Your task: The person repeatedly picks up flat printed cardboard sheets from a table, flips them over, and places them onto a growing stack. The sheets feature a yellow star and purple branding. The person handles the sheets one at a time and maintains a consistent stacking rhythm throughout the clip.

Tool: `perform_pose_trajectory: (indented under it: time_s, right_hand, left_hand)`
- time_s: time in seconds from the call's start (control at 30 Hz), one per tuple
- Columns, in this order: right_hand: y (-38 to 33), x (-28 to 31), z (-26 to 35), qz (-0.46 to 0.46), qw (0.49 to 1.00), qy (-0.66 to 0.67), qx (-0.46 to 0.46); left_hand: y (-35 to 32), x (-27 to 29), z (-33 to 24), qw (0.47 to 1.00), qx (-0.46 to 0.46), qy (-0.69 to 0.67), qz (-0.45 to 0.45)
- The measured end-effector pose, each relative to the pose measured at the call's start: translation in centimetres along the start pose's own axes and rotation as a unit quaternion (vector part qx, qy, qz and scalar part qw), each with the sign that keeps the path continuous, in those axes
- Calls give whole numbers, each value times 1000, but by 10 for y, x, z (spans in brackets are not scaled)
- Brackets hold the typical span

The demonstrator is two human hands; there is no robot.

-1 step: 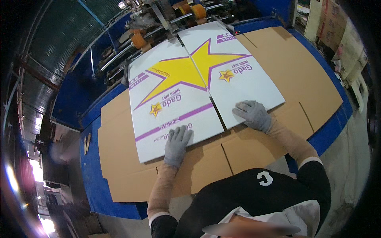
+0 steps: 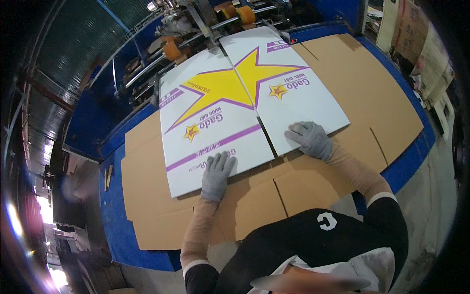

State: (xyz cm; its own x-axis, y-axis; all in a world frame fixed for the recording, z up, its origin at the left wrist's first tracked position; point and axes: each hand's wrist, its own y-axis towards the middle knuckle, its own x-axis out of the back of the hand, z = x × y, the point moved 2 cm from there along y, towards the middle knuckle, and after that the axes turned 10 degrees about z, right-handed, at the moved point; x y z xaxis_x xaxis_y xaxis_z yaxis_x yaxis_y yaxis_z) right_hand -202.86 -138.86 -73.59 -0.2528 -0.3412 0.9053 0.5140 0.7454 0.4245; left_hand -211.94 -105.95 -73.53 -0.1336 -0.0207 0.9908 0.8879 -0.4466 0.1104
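A folded white cardboard box (image 2: pixel 210 117), printed with a large yellow star and purple bands, lies flat with its far edge at the machine's rollers. My left hand (image 2: pixel 216 176), in a grey glove, rests with fingers spread on its near left part. Near its right front edge lies my right hand (image 2: pixel 310 140), also gloved in grey, fingers extended over the white face and the palm by the edge. A dark slot runs through the box between my hands. Beneath it spreads a larger plain brown cardboard sheet (image 2: pixel 161 220) with cut slots.
The blue table (image 2: pixel 113 215) shows around the brown sheet. At the back stands a machine with metal shafts and orange rollers (image 2: pixel 171 49). Two small wooden strips (image 2: pixel 108 177) lie on the table's left side. Stacked cartons (image 2: pixel 411 29) stand at the far right.
The white box has shifted slightly away from me, toward the machine. Both my hands have moved a little forward with it, still lying on it.
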Motion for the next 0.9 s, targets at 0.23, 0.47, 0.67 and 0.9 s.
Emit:
perform_pose_trajectory:
  time_s: [0.23, 0.47, 0.67, 0.9]
  right_hand:
    - [-54, 27, 38, 50, 997, -9, 51]
    - [-67, -15, -122, 186, 928, -212, -244]
    - [32, -86, -296, -21, 488, 794, -362]
    - [55, -115, -322, -7, 495, 777, -389]
  left_hand:
    - [-54, 11, -44, 977, -63, 11, 203]
    - [-77, -31, 107, 912, 312, -267, -16]
    - [-46, -87, 317, 536, 426, -721, -110]
    - [-22, -116, 369, 732, 399, -551, -36]
